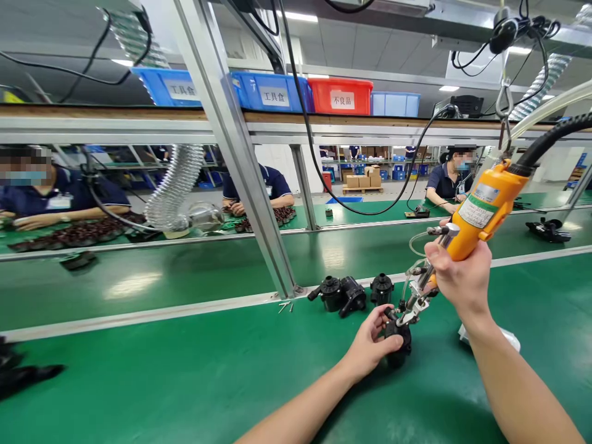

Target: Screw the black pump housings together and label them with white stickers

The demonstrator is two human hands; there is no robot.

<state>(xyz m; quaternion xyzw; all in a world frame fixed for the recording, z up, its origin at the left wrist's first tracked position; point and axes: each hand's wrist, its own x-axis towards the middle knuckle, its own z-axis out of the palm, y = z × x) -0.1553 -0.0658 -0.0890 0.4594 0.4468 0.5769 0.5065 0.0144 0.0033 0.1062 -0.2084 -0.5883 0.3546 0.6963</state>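
Observation:
My left hand (pixel 372 344) is closed around a small black pump housing (pixel 398 346) on the green bench. Wrapped in my right hand (pixel 465 277) is an orange electric screwdriver (pixel 485 203), tilted down to the left. Its metal nose (pixel 411 311) meets the top of the housing; the exact contact point is too small to make out. Just behind stand more black pump housings, one with a side spout (pixel 330 293), one lying tilted (pixel 354 296) and one upright (pixel 382 288). A few small screws (pixel 285 306) lie to their left.
An aluminium post (pixel 245 154) rises from the bench behind the housings. The screwdriver hangs from a metal hook (pixel 504 102). A white object (pixel 490 338) lies partly behind my right forearm. Dark parts (pixel 23 370) sit at far left. Co-workers sit across the line.

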